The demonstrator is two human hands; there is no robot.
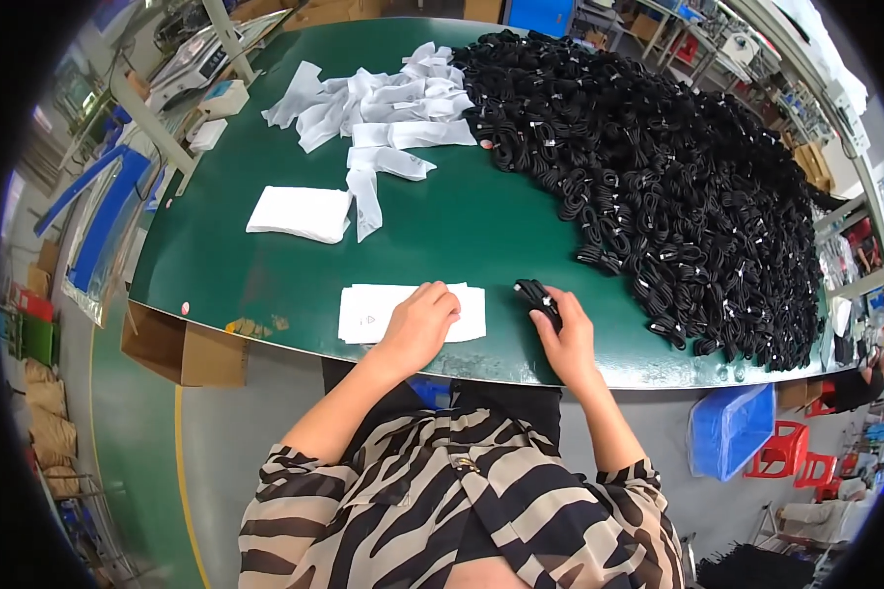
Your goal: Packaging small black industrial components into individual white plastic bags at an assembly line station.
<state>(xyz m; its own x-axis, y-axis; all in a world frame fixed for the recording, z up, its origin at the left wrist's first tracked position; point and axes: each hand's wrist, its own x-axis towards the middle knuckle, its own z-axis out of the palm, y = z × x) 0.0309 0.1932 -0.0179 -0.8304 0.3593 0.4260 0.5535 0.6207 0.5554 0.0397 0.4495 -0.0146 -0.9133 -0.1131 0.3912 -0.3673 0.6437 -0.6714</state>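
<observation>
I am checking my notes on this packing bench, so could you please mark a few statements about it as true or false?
1. The right hand holds a coiled black cable. True.
2. The left hand rests on a red cloth. False: it rests on a flat white bag.
3. The big heap of black cables lies on the person's right side of the green table. True.
4. The loose white bags lie at the near edge. False: they lie at the far side.
5. A blue bin stands on the table. False: it stands on the floor.
</observation>
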